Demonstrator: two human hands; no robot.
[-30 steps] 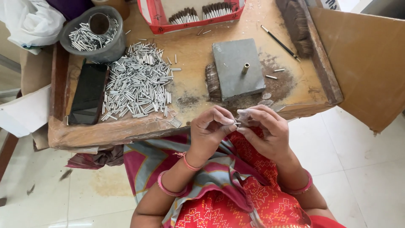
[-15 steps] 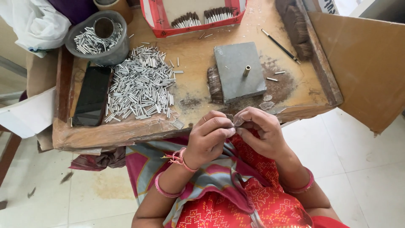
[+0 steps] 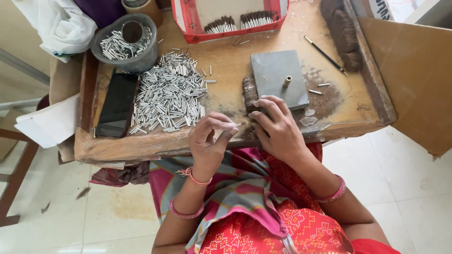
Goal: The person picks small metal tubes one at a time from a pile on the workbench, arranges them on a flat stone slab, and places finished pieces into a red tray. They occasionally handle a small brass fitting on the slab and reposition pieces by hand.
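My left hand [image 3: 210, 138] pinches a small silver metal tube [image 3: 237, 125] between thumb and forefinger, just above the front edge of the wooden work board [image 3: 226, 70]. My right hand [image 3: 276, 127] reaches forward with its fingers spread on a brown bundle of bristles [image 3: 249, 94] beside the grey metal block [image 3: 278, 79]. A short brass peg [image 3: 286, 82] stands upright on that block. A heap of silver tubes [image 3: 168, 96] lies on the board left of my left hand.
A grey bowl [image 3: 125, 42] of tubes holds a small cup at the back left. A black phone [image 3: 118, 104] lies at the left. A red tray [image 3: 230, 19] holds finished brush heads. A dark brush [image 3: 346, 33] and thin black stick [image 3: 326, 55] lie at the right.
My hands were together near my lap working on one piece. They have parted: the left now holds a tube alone and the right has reached forward onto the bristle bundle.
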